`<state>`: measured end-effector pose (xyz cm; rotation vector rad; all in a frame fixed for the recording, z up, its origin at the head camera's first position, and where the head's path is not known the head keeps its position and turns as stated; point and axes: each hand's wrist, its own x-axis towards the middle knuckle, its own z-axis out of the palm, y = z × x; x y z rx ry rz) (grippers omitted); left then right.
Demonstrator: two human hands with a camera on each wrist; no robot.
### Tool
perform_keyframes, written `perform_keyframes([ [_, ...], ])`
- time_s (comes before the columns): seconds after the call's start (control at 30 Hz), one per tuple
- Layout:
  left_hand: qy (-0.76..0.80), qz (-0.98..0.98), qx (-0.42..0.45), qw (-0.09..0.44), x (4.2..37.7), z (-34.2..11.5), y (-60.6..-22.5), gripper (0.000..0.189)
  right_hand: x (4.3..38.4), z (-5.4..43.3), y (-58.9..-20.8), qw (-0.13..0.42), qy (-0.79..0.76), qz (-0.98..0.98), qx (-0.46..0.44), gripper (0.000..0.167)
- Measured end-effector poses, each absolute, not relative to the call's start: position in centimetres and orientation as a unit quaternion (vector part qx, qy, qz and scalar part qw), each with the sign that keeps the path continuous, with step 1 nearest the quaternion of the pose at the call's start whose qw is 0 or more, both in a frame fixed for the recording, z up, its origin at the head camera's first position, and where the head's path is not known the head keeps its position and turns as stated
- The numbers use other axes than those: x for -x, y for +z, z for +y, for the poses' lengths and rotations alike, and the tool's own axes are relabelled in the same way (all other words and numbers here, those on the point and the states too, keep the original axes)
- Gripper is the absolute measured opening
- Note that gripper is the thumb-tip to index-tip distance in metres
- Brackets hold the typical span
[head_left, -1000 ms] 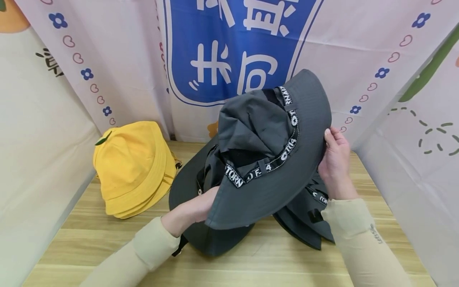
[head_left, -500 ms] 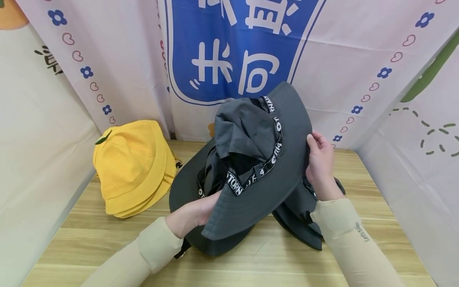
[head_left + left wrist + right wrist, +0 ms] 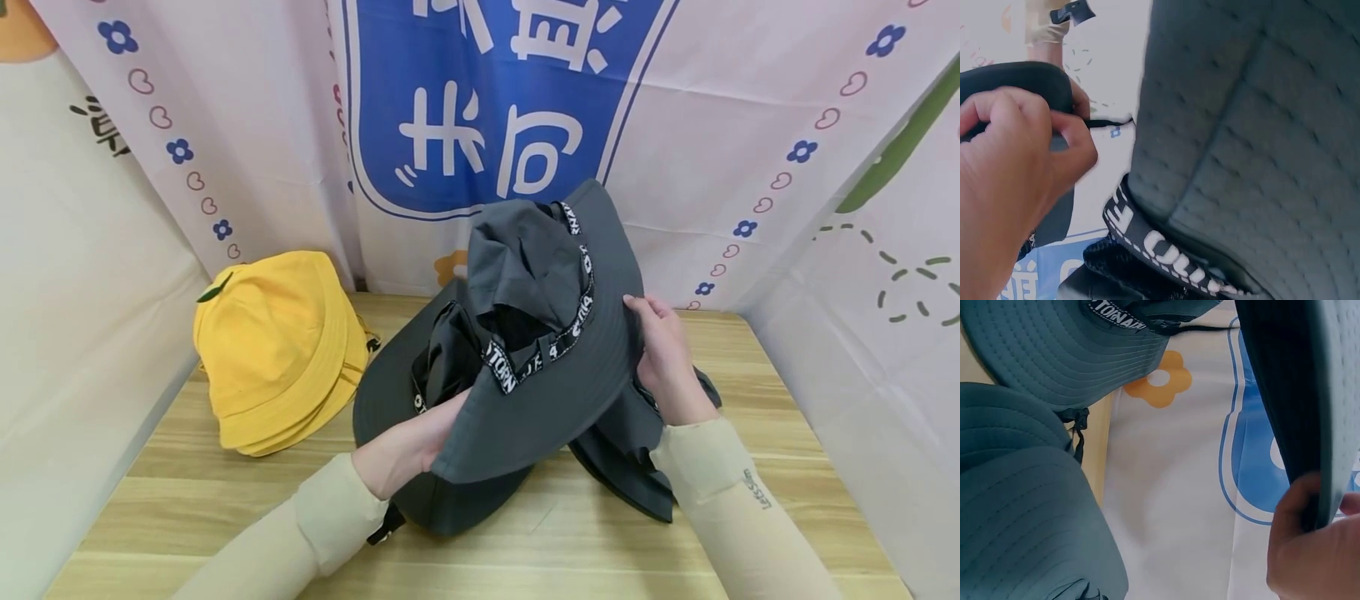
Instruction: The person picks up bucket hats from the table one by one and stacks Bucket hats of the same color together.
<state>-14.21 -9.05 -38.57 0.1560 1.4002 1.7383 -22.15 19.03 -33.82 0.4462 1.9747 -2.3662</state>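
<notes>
We hold hat (image 3: 540, 425) | left hand (image 3: 412, 437) grips near-left side, right hand (image 3: 663, 350) pinches right brim | second hat (image 3: 450, 504) beneath left hand

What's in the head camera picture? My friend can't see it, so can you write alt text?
A person's left hand and right hand hold a tilted gray hat with a lettered band, partly covering other dark hats. At left, yellow hats sit stacked on a wooden table. Behind is white cloth with a blue sign.
</notes>
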Motion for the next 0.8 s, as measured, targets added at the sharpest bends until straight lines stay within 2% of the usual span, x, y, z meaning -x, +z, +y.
perform_keyframes([
  [0.07,0.719,0.549,-0.066,0.422,14.3,-9.0,-38.5,0.064,22.0,19.2,-33.9,0.035,-0.771,0.623,-0.127,0.012],
  [0.17,0.758,0.503,-0.093,0.405,14.3,-8.7,-38.1,0.05,21.8,19.5,-34.0,0.047,-0.796,0.595,-0.102,0.031],
  [0.2,0.771,0.485,-0.101,0.4,14.3,-8.6,-37.8,0.049,21.7,19.6,-34.0,0.047,-0.803,0.586,-0.094,0.037],
  [0.27,0.789,0.458,-0.118,0.391,14.4,-8.4,-37.3,0.058,21.7,19.9,-34.0,0.047,-0.821,0.563,-0.079,0.044],
  [0.33,0.794,0.457,-0.127,0.381,14.5,-8.4,-36.7,0.077,21.7,20.1,-33.9,0.037,-0.833,0.548,-0.07,0.043],
  [0.43,0.791,0.477,-0.125,0.363,14.6,-8.5,-35.9,0.085,21.7,20.5,-33.9,0.025,-0.843,0.533,-0.07,0.033],
  [0.67,0.807,0.493,-0.092,0.311,15.0,-9.3,-34.5,0.076,21.6,21.3,-34.2,0.038,-0.846,0.527,-0.066,0.026],
  [0.8,0.816,0.506,-0.079,0.269,15.6,-9.9,-33.6,0.064,21.4,21.8,-34.3,0.05,-0.839,0.537,-0.076,0.042],
])
